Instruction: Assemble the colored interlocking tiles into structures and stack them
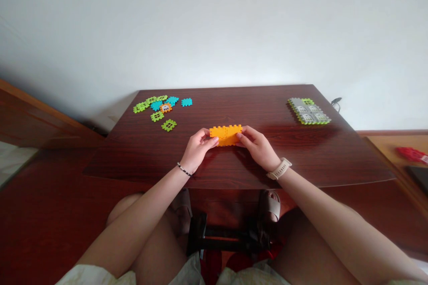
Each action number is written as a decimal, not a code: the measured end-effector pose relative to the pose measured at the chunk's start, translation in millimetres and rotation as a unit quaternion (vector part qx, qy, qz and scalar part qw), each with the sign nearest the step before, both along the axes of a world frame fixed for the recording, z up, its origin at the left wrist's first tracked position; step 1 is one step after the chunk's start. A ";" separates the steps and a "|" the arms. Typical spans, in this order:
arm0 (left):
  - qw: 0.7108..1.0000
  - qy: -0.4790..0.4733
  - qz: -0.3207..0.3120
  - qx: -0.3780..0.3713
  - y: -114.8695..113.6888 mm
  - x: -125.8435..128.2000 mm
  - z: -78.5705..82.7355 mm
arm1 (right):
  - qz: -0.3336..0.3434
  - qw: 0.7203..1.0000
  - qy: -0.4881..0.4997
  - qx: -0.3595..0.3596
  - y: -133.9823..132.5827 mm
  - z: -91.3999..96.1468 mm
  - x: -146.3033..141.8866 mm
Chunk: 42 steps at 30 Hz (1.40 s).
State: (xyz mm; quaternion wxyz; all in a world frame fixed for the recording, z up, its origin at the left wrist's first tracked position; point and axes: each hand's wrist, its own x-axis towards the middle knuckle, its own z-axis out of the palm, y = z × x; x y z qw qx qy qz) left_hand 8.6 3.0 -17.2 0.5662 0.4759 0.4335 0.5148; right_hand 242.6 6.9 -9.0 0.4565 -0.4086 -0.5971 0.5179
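Note:
An orange block built from interlocking toothed tiles stands on the dark wooden table near its middle. My left hand grips the block's left end, fingers curled round it. My right hand pinches its right end; a pale watch sits on that wrist. A thin bracelet circles my left wrist. Both hands rest low over the tabletop.
Several loose green, blue and orange tiles lie at the table's far left. A flat grey panel of joined tiles with green edging lies at the far right. A white wall stands behind. A red object lies on a side surface at the right.

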 end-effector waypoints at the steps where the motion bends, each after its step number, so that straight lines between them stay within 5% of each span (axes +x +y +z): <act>1: 1.000 0.001 -0.003 0.001 -0.2 0.1 0.5 | 0.000 1.000 0.002 0.001 0.0 -0.6 -0.3; 42: 0.998 0.051 -0.021 0.033 4.8 1.8 -4.1 | -0.015 0.990 -0.129 0.062 4.6 -1.7 0.0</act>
